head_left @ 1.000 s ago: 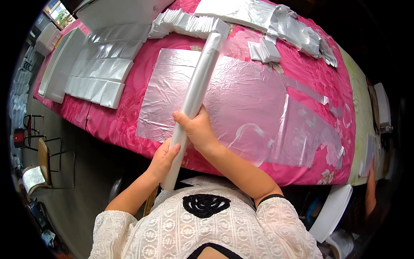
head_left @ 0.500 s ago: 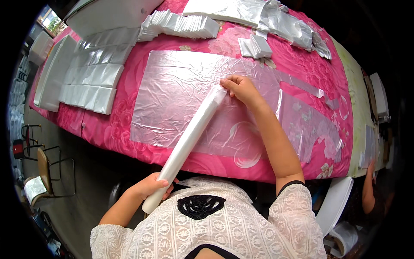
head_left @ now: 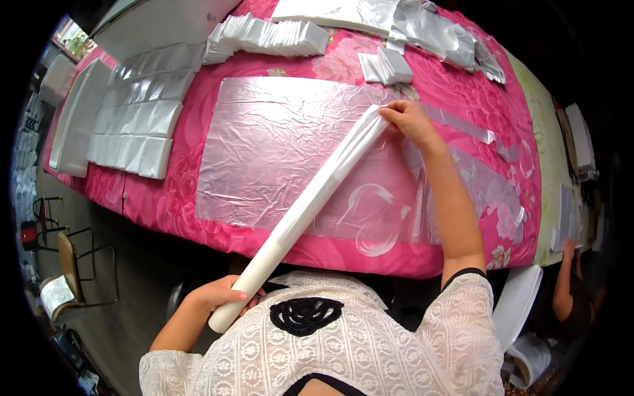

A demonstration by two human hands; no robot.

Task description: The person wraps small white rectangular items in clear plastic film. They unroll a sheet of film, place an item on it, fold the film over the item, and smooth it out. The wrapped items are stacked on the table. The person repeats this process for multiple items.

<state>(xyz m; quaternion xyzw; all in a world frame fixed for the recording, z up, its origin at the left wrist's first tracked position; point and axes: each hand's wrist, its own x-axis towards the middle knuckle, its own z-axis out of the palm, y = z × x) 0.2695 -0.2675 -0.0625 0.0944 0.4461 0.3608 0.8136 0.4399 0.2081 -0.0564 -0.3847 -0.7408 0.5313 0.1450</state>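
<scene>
My left hand [head_left: 228,295] is closed round the near end of a long white tube [head_left: 264,264], which slants up and right in front of my chest. A thin white plastic bag [head_left: 350,148] covers the upper part of the tube, creased lengthwise toward its far end. My right hand [head_left: 408,121] pinches that far end between thumb and fingers. Under them a clear plastic sheet [head_left: 244,132], crinkled and flat, lies on the table. Whether the tube's core reaches up to my right fingertips is hidden by the bag.
The table has a pink floral cloth [head_left: 152,204]. Folded white packets [head_left: 135,125] lie in rows at left, beside white boxes [head_left: 66,125]. Further packets [head_left: 264,36] and silvery plastic [head_left: 436,39] line the far side. A chair [head_left: 69,264] stands left; another person's arm [head_left: 563,290] shows at right.
My right hand has moved up and right, drawing the bag's end out longer from the tube. My left hand keeps its hold on the near end, slightly further left.
</scene>
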